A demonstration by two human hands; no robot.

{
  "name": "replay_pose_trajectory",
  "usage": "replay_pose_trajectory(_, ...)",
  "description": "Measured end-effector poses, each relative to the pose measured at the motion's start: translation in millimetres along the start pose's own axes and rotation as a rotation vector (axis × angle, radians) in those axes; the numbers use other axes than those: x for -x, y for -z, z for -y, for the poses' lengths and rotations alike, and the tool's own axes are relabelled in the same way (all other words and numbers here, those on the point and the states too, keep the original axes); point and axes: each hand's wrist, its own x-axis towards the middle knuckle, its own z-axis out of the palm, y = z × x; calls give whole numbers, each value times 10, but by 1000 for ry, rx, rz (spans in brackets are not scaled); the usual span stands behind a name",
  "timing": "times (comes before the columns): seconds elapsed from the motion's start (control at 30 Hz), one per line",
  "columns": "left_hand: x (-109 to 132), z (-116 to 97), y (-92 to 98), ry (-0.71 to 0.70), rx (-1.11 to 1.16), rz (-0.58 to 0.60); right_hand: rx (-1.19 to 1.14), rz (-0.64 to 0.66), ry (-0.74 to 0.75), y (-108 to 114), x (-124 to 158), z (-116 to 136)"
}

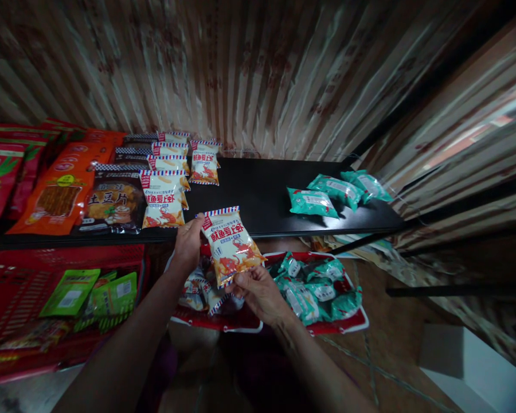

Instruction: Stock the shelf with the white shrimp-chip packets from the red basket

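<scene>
A white and orange snack bag (232, 244) with striped ends is held upright between both hands, in front of the black shelf's edge. My left hand (188, 244) grips its upper left corner. At its lower edge, the thumb and fingers of my right hand (258, 291) pinch the bag. Matching snack bags (163, 198) stand in a row on the shelf (253, 195), left of the held one, with another bag (204, 162) behind. Below the hands, more striped bags (195, 292) lie in a red basket (236, 328), partly hidden by my hands.
Teal packets (313, 202) lie on the shelf's right part; several more fill a red basket (363, 321) below. Dark brown bags (114, 201) and orange bags (60, 183) stand at left. A red basket (8, 287) holds green packets (69, 292). A white box (477, 367) sits lower right.
</scene>
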Motion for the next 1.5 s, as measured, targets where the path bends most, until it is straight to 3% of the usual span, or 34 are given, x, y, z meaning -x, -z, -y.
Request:
replay_pose_trajectory(0.4, 36, 87, -80, 15, 14, -5, -22, -41, 43, 36, 77, 30)
replay_pose_trajectory(0.6, 75, -31, -133, 59, 26, -17, 37, 5, 80, 87, 45, -40)
replay_pose_trajectory(0.73, 60, -34, -97, 5, 20, -5, -43, -119, 158, 96, 4, -43)
replay_pose_trajectory(1.0, 15, 86, 17, -24, -36, 44, -95, -106, 119, 61, 7, 31)
replay_pose_trajectory(1.17, 53, 81, -6, 21, 68, 183, -115, -160, 185, 73, -20, 6)
replay_pose_trajectory(1.37, 129, 208, -14, 156, 8, 373, -149, -217, 212, 84, -55, 48)
replay_pose_trajectory(1.5, 176, 308, -29, 218, -13, 402, -119, -260, 249, 105, -72, 19)
